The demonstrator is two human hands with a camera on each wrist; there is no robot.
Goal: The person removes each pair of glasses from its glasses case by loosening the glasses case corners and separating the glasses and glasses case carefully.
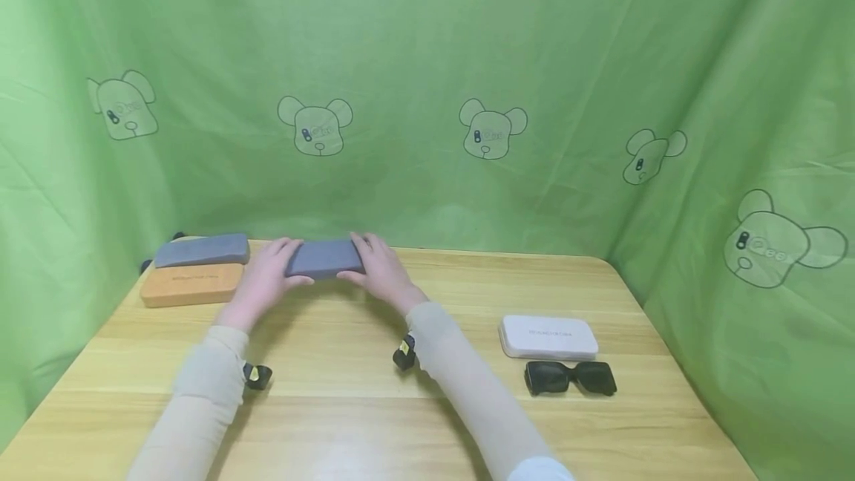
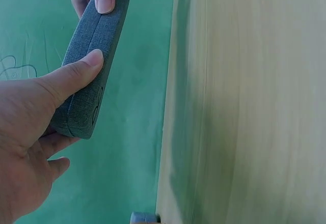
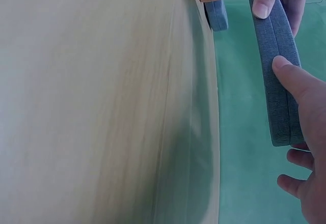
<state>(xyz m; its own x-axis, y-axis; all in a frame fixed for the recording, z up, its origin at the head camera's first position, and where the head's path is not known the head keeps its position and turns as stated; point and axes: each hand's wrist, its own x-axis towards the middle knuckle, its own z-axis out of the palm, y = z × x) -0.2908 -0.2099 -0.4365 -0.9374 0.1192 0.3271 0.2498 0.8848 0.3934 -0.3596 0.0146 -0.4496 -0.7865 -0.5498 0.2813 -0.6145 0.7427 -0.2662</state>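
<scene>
Both hands hold a dark blue-grey fabric glasses case (image 1: pixel 325 258), one at each end, near the table's back edge. My left hand (image 1: pixel 267 273) grips its left end, and in the left wrist view its thumb presses along the seamed side (image 2: pixel 84 81). At the other end my right hand (image 1: pixel 382 267) pinches the case, thumb on the near side and fingers behind. In the right wrist view the case (image 3: pixel 277 96) appears raised off the tabletop, with its lid closed.
An orange glasses case (image 1: pixel 192 284) lies at the table's back left, with another blue-grey case (image 1: pixel 202 249) just behind it. To the right lie a white glasses case (image 1: pixel 549 338) and black sunglasses (image 1: pixel 570 378). Green curtains (image 1: pixel 414 184) stand around the wooden table (image 1: pixel 334 421).
</scene>
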